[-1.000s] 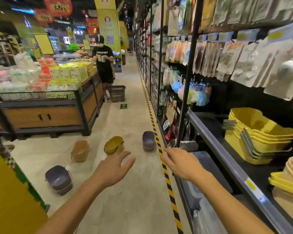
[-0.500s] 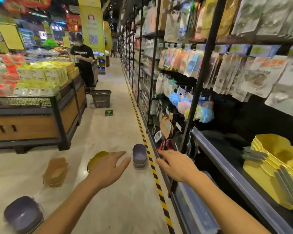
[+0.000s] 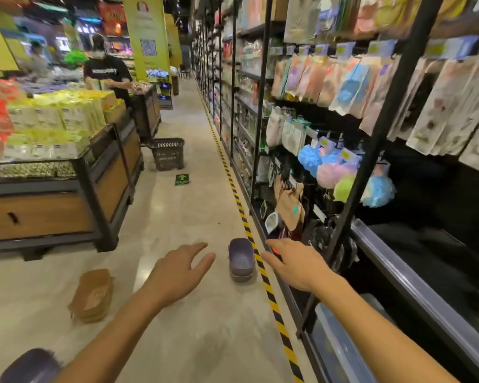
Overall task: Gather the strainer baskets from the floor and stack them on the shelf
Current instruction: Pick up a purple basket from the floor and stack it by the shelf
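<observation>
- Your left hand (image 3: 177, 269) and right hand (image 3: 296, 265) reach forward, fingers spread; both hands empty;
- far purple basket (image 3: 241, 262), tan basket (image 3: 93, 295) and near-left purple basket (image 3: 29, 366) lie on the floor (image 3: 194, 211); none gathered yet.

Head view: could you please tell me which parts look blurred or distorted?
Head view: motion blur smears the hanging packets at upper right and the tan basket; the purple basket beside the striped tape is sharper; the wide-angle lens bends the shelf uprights.
</observation>
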Demonstrator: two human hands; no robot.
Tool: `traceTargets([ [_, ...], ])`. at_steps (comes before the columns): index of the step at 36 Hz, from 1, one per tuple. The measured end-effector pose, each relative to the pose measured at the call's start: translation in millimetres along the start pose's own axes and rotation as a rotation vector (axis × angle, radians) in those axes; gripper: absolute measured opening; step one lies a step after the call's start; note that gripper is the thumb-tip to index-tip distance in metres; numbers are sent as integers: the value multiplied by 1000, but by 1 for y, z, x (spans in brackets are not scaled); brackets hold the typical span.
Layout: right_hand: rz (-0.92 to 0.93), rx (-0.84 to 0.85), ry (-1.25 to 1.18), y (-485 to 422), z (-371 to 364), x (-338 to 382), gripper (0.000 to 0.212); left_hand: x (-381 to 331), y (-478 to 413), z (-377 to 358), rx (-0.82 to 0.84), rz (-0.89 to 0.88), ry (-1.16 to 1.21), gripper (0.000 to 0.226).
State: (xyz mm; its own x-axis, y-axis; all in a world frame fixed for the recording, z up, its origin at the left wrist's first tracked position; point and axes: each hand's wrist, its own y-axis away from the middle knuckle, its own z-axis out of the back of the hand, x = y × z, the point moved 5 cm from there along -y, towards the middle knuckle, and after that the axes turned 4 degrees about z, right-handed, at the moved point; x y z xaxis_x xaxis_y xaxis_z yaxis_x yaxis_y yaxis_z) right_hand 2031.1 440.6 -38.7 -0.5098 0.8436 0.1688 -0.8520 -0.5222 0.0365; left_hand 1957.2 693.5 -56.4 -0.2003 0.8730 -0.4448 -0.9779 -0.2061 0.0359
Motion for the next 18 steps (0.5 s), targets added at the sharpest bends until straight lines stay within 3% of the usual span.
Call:
traceTargets([
  [18, -22, -9, -107, -236, 0, -79, 62, -12, -235, 20, 54, -4, -64, 62],
])
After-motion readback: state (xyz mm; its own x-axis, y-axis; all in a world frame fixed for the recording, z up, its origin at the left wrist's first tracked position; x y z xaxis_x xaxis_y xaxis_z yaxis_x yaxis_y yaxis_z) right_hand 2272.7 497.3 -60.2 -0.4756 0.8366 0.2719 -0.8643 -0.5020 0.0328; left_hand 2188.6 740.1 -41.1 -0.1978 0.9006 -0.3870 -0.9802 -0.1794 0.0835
